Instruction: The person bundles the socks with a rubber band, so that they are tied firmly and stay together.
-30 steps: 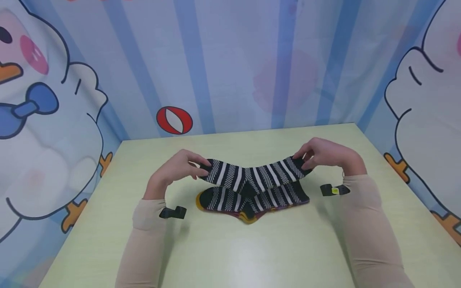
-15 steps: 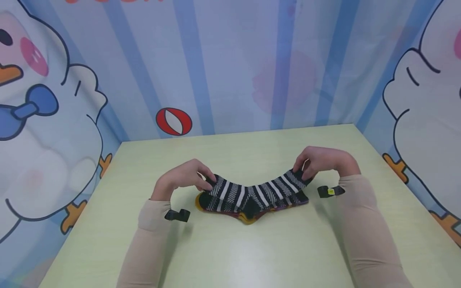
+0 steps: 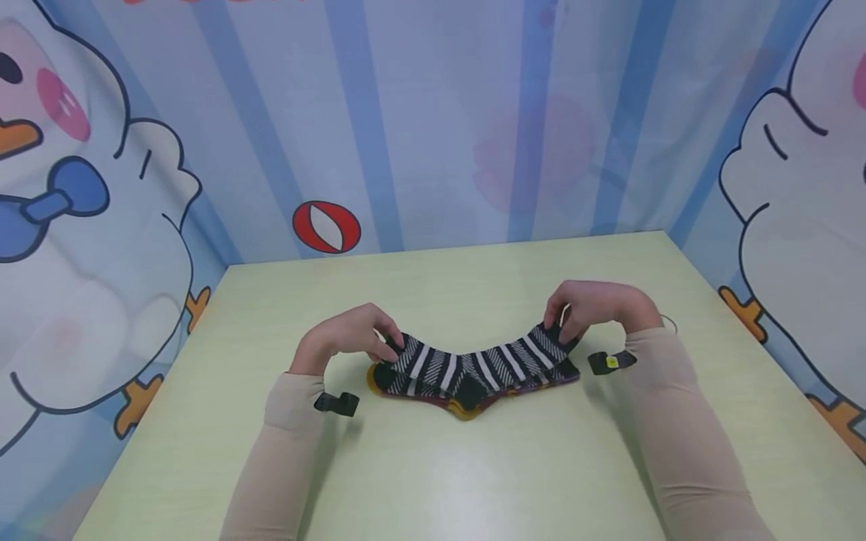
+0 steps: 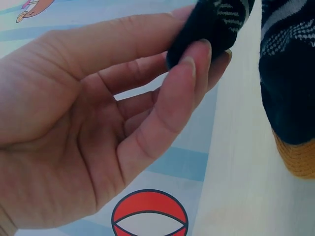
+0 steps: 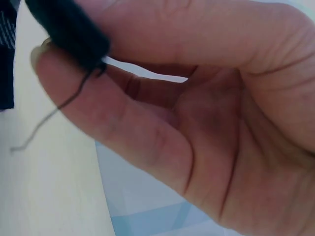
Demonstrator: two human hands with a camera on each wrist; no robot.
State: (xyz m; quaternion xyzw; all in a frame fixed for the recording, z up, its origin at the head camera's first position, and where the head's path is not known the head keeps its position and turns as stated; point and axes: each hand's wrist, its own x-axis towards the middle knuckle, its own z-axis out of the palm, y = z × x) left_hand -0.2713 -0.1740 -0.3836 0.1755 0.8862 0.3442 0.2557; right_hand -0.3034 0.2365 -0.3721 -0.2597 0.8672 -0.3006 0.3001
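A black sock with white stripes [image 3: 467, 368] hangs in a shallow curve between my two hands, its ends raised. My left hand [image 3: 354, 330] pinches the dark toe [image 4: 189, 42] between thumb and fingers. At the other end my right hand [image 3: 590, 306] pinches the dark cuff [image 5: 74, 34], from which a loose thread [image 5: 54, 112] dangles. Beneath lies a stack of socks: a similar striped one [image 4: 288, 93] on top, with a mustard toe [image 3: 373, 380] and heel [image 3: 465, 413] and a purplish edge showing below. How many lie there is hidden.
The pale wooden table [image 3: 446, 481] spreads around the socks. A striped blue cloth backdrop [image 3: 446, 135] with a printed red ball [image 3: 327, 227] rises behind it. Printed white birds cover the cloth at both sides. Each wrist wears a black strap camera [image 3: 337, 404].
Both hands have come down and slightly inward with the striped sock, so its middle now overlaps the stack. The stack has stayed in place.
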